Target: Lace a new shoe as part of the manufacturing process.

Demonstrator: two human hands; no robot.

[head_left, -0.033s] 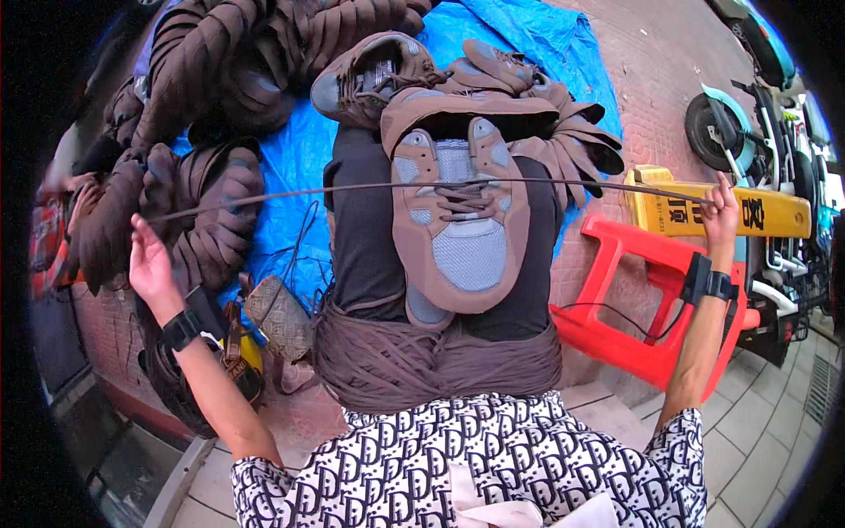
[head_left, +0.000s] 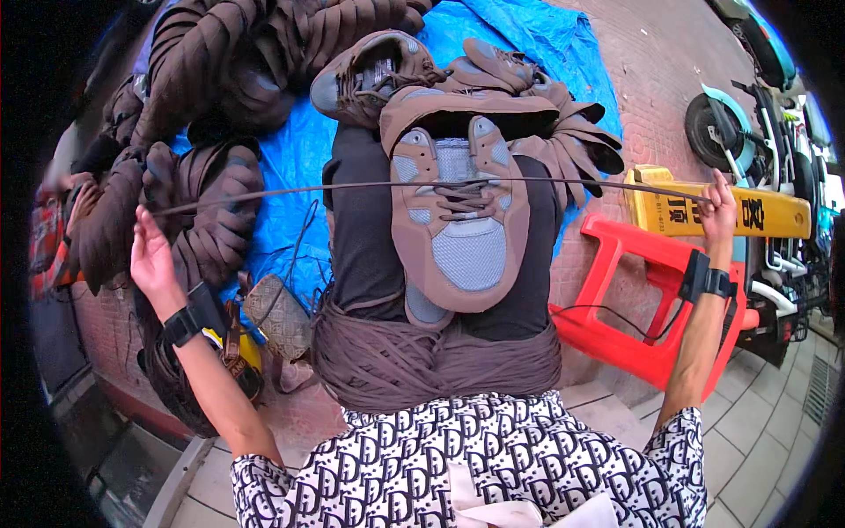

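A brown shoelace is pulled taut from side to side, threaded through the eyelets of a brown shoe upper with blue-grey mesh on my lap. My left hand pinches one end at the far left. At the far right, my right hand has its fingers closed on the other end, the forefinger pointing up. Crossed rows of lace show over the tongue. A bundle of loose brown laces lies across my upper thighs.
More brown shoe uppers sit beyond my knees. Stacks of uppers cover a blue tarp at left. To my right are a red plastic stool, a yellow sign lying down, and parked scooters.
My left hand has shifted very slightly up and to the right. The lace stays taut, and the right hand and shoe upper look nearly the same.
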